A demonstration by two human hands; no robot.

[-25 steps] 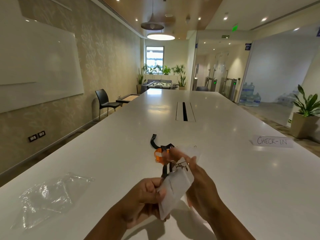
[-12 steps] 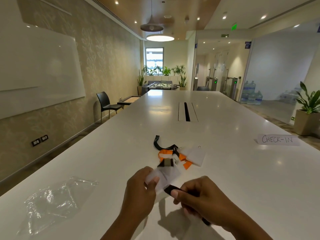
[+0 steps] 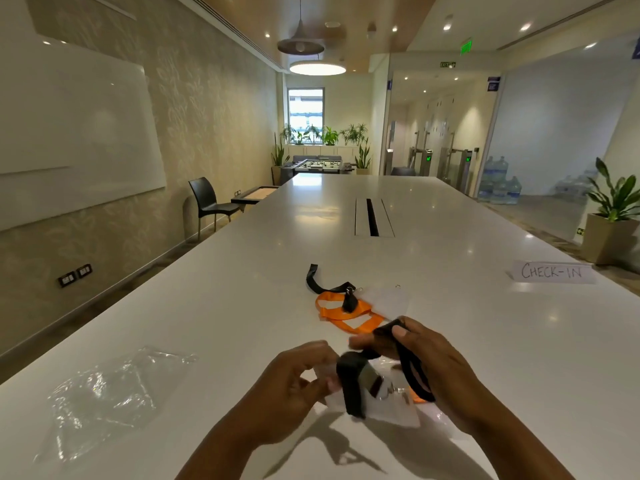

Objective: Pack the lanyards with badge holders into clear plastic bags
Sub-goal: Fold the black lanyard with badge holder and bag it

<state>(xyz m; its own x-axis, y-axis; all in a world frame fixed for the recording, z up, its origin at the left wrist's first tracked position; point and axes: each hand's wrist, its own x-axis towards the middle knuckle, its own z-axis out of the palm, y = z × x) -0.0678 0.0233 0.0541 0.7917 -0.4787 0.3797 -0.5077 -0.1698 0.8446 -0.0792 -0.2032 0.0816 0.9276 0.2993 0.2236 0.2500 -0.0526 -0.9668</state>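
Black strap [image 3: 349, 382] now wrapping round badge holder [image 3: 388, 413]; right hand [image 3: 446, 355] gripping strap, winding; left hand [image 3: 291, 382] pinching holder. Bundle shrinking toward bagging; clear bag [image 3: 104, 393] lying untouched.

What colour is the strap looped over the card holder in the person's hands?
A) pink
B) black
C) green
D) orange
B: the lanyard that the right hand pinches is black, and it loops over the badge holder that the left hand holds. The orange lanyard lies farther back on the table.
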